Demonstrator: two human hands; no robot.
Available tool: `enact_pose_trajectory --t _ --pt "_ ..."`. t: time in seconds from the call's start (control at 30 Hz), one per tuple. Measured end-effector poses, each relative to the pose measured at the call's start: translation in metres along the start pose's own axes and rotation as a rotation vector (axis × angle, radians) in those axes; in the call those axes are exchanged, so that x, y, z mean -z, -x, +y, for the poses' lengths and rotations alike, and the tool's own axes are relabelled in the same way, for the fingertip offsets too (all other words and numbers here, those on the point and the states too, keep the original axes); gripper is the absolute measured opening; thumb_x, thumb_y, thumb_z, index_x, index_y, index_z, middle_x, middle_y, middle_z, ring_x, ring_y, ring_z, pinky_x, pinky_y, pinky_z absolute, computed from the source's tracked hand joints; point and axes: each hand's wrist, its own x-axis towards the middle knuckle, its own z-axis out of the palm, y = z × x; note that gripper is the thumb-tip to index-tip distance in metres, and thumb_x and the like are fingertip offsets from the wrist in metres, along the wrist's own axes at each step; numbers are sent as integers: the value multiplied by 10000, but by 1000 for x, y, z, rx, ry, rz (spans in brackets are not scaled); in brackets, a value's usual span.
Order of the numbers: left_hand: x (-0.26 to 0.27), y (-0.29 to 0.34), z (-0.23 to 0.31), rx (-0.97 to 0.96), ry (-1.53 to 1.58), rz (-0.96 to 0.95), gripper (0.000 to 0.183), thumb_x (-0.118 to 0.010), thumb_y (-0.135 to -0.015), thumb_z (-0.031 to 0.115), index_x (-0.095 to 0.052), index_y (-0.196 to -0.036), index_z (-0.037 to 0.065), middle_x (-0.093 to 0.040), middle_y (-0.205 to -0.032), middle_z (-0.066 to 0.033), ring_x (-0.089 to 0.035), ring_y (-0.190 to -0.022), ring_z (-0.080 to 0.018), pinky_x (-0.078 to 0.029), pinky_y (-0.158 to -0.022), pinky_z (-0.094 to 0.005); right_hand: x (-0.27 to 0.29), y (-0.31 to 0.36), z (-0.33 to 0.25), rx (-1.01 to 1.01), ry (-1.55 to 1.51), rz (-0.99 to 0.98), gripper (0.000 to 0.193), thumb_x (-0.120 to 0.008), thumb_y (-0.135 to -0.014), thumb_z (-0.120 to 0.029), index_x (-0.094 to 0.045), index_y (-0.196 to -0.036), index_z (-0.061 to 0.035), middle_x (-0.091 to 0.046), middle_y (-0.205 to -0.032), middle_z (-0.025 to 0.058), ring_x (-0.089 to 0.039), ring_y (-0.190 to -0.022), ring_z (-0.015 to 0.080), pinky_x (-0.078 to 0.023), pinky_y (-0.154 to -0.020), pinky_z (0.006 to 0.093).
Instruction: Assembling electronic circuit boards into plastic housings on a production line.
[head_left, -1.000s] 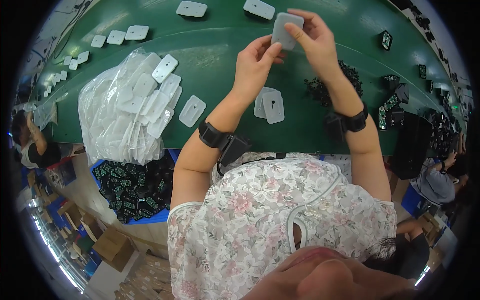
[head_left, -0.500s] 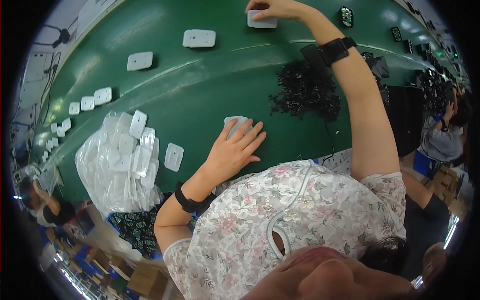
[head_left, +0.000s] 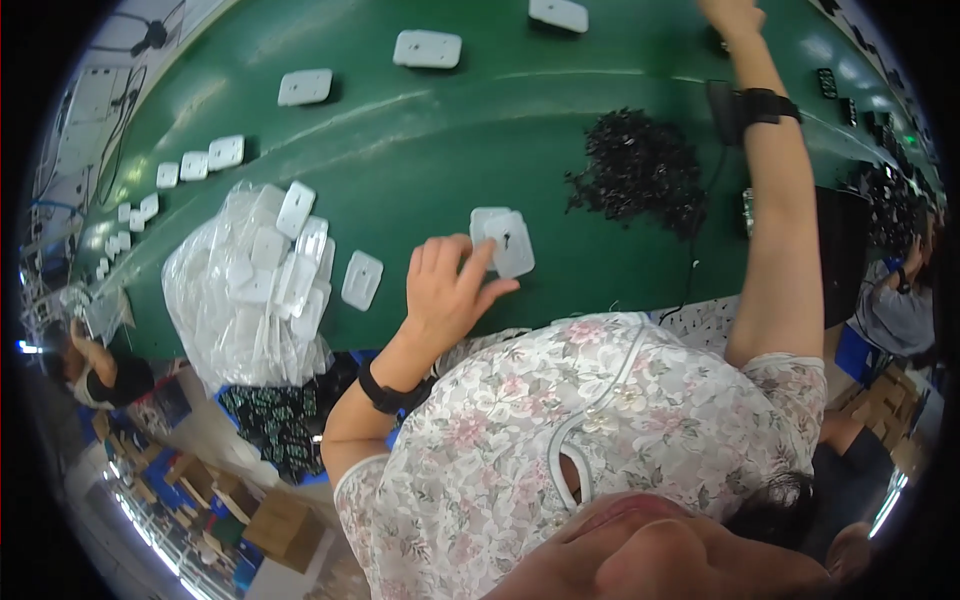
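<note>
My left hand (head_left: 443, 292) is open on the near part of the green table. Its index finger reaches the edge of two overlapping white plastic trays (head_left: 512, 252). A small black piece (head_left: 507, 240) lies on the upper one. My right hand (head_left: 735, 17) is stretched to the far right and partly cut off by the top of the picture; its fingertips do not show clearly. A dark part shows just below it. Left of that hand, a white plastic tray (head_left: 560, 14) lies on the far side of the table.
A heap of small black parts (head_left: 640, 165) lies right of centre. White trays spill from a clear plastic bag (head_left: 215, 300) on the left, with one loose tray (head_left: 362, 279) beside it. More white trays (head_left: 427, 49) form a spaced row. Co-workers sit at both sides.
My right hand has let go of the far white tray and moved right. My left hand has drawn back leftward, uncovering the near trays and the black piece. The view has shifted slightly.
</note>
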Motion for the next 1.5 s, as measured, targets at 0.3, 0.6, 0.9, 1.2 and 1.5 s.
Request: enact_pose_trajectory --t 0.3,0.6,0.9,1.2,1.5 --pt "-25 3 6 177 -12 50 659 -730 -642 506 -549 -1066 34 -486 -888 -89 -488 -778 -255 -387 -637 -332 -5 23 12 115 -316 -124 420 -726 -733 -333 -694 -993 -4 -680 -1023 169 -656 -951 332 -506 -860 434" --pt "-46 -6 6 188 -187 20 714 -766 -663 358 -499 -1256 64 -488 -964 -126 -480 -856 -264 -392 -690 -348 18 182 -82 649 -1355 -390 352 -669 -832 -74 -519 -1148 -31 -578 -1041 41 -568 -945 124 -458 -855 260" --pt "-35 -13 -7 110 -43 150 685 -724 -708 126 -432 -1323 47 -517 -1075 -157 -508 -941 -306 -440 -805 -367 -4 222 -95 852 -786 -99 328 -655 -820 -113 -553 -1126 -54 -601 -1054 102 -592 -922 238 -462 -846 319" --pt "-33 -39 -93 111 -11 162 670 -690 -736 41 -386 -1332 29 -528 -1311 -80 -478 -1189 -281 -315 -1036 -466 18 211 -130 918 -1059 -18 331 -657 -809 -74 -612 -1136 -56 -635 -1136 102 -602 -1026 272 -480 -888 341" --pt "-30 -26 -85 186 181 213 586 -510 -791 -89 -462 -1341 109 -512 -1344 -70 -443 -1275 -263 -305 -1068 -463 13 223 -160 1075 -913 -130 322 -651 -803 -84 -618 -1122 -63 -635 -1113 86 -586 -1024 273 -485 -876 358"
